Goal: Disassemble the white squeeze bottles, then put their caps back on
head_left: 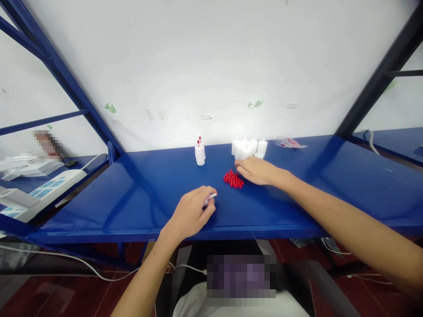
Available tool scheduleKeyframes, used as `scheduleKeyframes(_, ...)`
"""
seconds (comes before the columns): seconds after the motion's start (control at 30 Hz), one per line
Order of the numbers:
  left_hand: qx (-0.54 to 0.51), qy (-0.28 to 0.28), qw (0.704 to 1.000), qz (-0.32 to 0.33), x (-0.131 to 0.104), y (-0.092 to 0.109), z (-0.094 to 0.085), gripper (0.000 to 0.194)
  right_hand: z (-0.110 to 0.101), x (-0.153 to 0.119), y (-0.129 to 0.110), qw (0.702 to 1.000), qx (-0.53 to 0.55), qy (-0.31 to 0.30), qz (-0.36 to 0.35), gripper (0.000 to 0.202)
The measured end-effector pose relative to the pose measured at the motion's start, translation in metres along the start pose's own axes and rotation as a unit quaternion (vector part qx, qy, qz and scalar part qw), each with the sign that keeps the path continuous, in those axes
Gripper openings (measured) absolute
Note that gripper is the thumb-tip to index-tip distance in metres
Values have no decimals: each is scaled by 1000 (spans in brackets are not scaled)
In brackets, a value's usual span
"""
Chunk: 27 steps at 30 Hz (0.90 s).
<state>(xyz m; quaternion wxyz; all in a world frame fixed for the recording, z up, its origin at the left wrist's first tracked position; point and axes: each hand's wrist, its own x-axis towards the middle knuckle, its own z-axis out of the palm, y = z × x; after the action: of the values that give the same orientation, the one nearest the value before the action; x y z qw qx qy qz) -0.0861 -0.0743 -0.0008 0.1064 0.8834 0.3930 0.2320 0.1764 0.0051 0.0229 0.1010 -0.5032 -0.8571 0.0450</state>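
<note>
1. Left hand (pixel 194 210): fingers closed around a small white piece (pixel 212 196), tip poking out between thumb and fingers; rest hidden in the hand. It is above the near part of the blue table (pixel 148 185).
2. Right hand (pixel 255 171): fingers curled, fingertips pointing left; can't tell if anything is in the grip. Just in front of the white bottles (pixel 242 152), partly covering them in view.
3. Red caps (pixel 233 179): loose pile on table, just beside right fingertips, between the hands.
4. Two red-tipped bottles (pixel 199 154): upright, farther left, near wall.
5. Plastic bag (pixel 291 142): red inside, right of white bottles.
</note>
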Motion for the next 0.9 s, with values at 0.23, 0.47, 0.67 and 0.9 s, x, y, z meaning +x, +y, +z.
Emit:
scheduleKeyframes(0.23,-9,-2,1000,-8,-1,0,1,5,-1,-18,-54,971,40,75,-223,28)
scheduleKeyframes(0.47,-12,-3,1000,0,-1,0,1,10,25,-18,-70,930,-29,142,-338,26)
scheduleKeyframes(0.67,-27,-14,999,-9,-1,3,-2,15,-2,-12,-25,913,69,340,-214,24)
scheduleKeyframes(0.9,-70,4,997,-18,-1,0,0,24,14,-17,-52,923,4,210,-322,25)
